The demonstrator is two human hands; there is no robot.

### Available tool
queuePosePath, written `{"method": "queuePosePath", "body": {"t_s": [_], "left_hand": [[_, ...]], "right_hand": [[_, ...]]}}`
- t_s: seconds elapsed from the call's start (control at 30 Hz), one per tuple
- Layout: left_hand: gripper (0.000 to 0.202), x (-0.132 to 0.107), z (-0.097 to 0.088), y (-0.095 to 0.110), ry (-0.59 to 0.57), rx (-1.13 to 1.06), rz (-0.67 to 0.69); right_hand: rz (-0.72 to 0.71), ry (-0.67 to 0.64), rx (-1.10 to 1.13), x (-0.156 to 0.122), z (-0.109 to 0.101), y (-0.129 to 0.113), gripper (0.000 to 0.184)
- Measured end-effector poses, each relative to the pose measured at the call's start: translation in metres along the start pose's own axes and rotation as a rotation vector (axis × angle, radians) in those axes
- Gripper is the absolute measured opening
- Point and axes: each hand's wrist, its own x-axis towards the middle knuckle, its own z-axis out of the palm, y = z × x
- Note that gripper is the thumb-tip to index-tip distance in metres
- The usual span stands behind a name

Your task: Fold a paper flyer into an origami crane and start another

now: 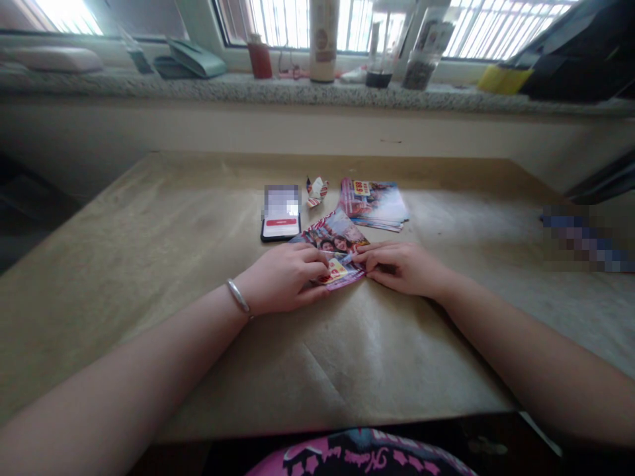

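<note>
A colourful printed paper sheet [340,231] lies at an angle on the table between my hands, its near part apparently folded over. My left hand [290,274], with a silver bangle at the wrist, rests on the sheet's left side, fingers bent and pressing on it. At the right edge, my right hand [401,266] pinches the sheet between thumb and fingers. Behind it sits a stack of similar printed leaflets [380,201]. A small folded paper piece [316,190] stands left of the stack. Next to that lies a phone [281,228], its screen lit and partly blurred.
The table [198,192] has a tan covering. A blurred flat item [585,241] lies at its right edge. Along the granite windowsill [278,89] stand a red container [259,58], a tall bottle [324,39], jars, a folded green case [196,58] and a yellow object [505,78].
</note>
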Motion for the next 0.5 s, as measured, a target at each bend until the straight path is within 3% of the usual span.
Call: {"method": "queuePosePath", "body": {"t_s": [0.17,0.5], "left_hand": [[0.03,0.001,0.001,0.001,0.035,-0.035,-0.022],[0.016,0.005,0.008,0.004,0.082,-0.209,-0.27]], "right_hand": [[-0.023,0.012,0.031,0.002,0.004,0.001,0.011],[-0.059,0.013,0.034,0.006,0.01,-0.003,0.012]]}}
